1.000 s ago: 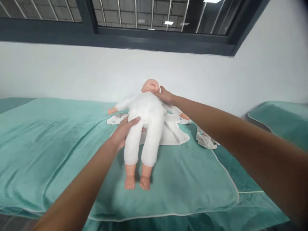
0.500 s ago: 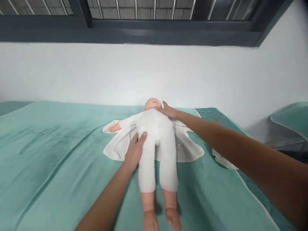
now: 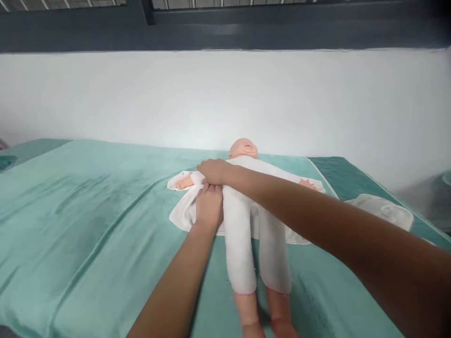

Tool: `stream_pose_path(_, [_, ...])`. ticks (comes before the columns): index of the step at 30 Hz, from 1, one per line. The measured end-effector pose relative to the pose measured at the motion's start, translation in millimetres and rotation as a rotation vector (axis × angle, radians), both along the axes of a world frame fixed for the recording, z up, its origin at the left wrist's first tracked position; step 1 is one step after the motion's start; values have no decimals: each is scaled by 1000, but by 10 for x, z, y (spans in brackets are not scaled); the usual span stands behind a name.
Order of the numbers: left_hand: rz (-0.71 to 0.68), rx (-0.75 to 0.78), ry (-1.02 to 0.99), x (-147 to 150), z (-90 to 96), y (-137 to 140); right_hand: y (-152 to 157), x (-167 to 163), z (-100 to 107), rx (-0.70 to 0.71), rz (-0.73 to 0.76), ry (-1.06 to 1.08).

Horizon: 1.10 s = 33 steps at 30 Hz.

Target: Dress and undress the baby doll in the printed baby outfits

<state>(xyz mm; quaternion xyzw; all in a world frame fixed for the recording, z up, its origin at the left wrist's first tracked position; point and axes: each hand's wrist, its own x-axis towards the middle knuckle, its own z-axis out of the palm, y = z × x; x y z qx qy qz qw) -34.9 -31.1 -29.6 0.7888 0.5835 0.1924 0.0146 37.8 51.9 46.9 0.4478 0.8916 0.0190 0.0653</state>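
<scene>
A baby doll (image 3: pixel 239 253) with a white cloth body lies on its back, head toward the wall and feet toward me. Under it a white baby shirt (image 3: pixel 183 211) is spread out, its sleeves beneath the doll's outstretched arms. At the doll's left-hand side as I see it, my left hand (image 3: pixel 209 206) is closed on the shirt by the waist. My right arm crosses over the doll's middle. Just above the left, my right hand (image 3: pixel 213 172) has bent fingers on the cloth by the armpit; its fingertips are partly hidden.
A light green sheet (image 3: pixel 105 225) covers the bed, with a darker green edge (image 3: pixel 331 171) on the right. White folded cloth (image 3: pixel 382 209) lies right of the doll, partly behind my forearm. Behind stands a white wall (image 3: pixel 158 98) below a dark window frame (image 3: pixel 211 35).
My right hand has moved from the doll's neck across to its left side. My left hand has shifted from the hip to the shirt's edge, fingers now curled. The view has turned slightly left and down.
</scene>
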Motion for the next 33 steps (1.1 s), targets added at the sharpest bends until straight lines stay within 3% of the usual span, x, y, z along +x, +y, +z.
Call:
stream_pose_path(3, [-8, 48, 135, -20, -22, 25, 58, -89, -51, -38, -25, -4])
stream_pose_path(6, [-18, 130, 140, -44, -33, 58, 73, 57, -2, -7, -33, 94])
stream_pose_path(10, [148, 214, 45, -125, -53, 198, 27, 371, 100, 1, -39, 392])
stream_pose_path(13, [287, 159, -147, -223, -87, 324, -41, 545, 119, -53, 43, 450])
stream_pose_path(15, [328, 125, -377, -292, -112, 377, -84, 607, 93, -96, 106, 426])
stream_pose_path(17, [318, 113, -611, -357, -133, 401, -113, 633, 49, -118, 151, 399])
stream_pose_path(21, [197, 93, -917, -469, -153, 423, -125, 634, -28, -91, 158, 342])
stream_pose_path(23, [204, 60, -1065, -514, -153, 446, -124, 630, -39, -50, 136, 303])
stream_pose_path(29, [177, -101, -1399, -597, -126, 508, -148, 597, -34, -7, 84, 165])
stream_pose_path(31, [188, -91, -1474, -598, -120, 508, -156, 565, -53, 4, 56, 88])
stream_pose_path(33, [209, -15, -1406, -585, -116, 492, -160, 528, -81, 32, 20, 20])
